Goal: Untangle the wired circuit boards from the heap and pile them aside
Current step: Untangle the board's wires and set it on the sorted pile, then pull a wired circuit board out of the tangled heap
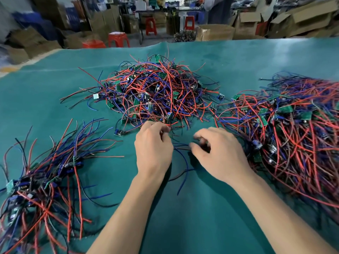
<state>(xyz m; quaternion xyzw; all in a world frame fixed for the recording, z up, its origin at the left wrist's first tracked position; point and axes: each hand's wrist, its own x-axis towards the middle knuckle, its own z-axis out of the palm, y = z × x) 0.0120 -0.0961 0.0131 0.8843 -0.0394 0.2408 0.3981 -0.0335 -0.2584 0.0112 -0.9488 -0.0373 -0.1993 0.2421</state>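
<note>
A tangled heap of small green circuit boards with red, blue and black wires lies in the middle of the table. My left hand is at the heap's near edge, fingers curled around wires there. My right hand is beside it, its blurred fingertips pinching a blue and a black wire that trail toward me. A combed-out pile of wired boards lies at the near left. A much larger mass of wired boards covers the right side.
The table is covered with a teal mat. Beyond its far edge stand red plastic stools and cardboard boxes. A single loose board lies just left of my left hand.
</note>
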